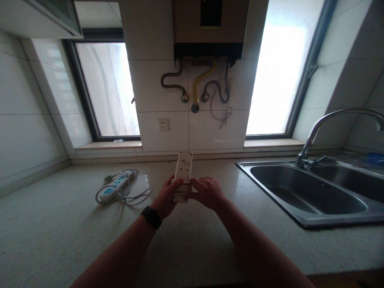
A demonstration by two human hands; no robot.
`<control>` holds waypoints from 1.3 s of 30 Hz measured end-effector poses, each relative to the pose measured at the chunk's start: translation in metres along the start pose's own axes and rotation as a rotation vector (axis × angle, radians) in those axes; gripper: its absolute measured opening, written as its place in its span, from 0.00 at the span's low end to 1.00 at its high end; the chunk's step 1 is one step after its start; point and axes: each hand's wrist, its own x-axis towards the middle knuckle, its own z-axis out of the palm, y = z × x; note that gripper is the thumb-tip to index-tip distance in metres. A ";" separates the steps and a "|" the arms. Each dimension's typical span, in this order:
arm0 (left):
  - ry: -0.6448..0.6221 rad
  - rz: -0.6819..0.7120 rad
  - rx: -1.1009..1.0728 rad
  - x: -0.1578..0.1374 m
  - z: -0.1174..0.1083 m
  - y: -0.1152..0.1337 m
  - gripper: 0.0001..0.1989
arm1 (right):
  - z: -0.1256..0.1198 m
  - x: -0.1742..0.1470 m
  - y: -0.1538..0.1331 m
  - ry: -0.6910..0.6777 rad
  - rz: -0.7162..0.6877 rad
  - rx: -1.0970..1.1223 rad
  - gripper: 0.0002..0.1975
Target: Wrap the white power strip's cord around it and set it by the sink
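Observation:
Above the middle of the speckled countertop, a white power strip is held up with its far end tilted toward the wall. Several turns of pale cord wrap around its near part. My left hand grips the strip from the left, thumb lying over the wound cord. On the other side, my right hand has its fingers closed at the edge of the cord turns. A black watch sits on my left wrist. To the left lies a second power strip with blue socket panels, its grey cord looped loosely over it.
A steel double sink with a curved faucet is set into the counter at right. On the tiled wall hang a water heater with hoses and a wall socket. Windows flank it. A white flat piece lies beside the second strip.

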 end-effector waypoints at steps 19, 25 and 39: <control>-0.047 0.054 0.065 0.005 -0.008 -0.004 0.28 | 0.001 -0.001 -0.005 0.090 0.097 0.004 0.28; 0.100 0.227 0.448 0.014 -0.014 -0.006 0.28 | -0.001 0.001 -0.008 0.117 -0.015 -0.126 0.26; 0.138 0.222 0.508 0.008 -0.009 0.000 0.23 | 0.004 0.007 -0.036 0.164 -0.204 0.067 0.26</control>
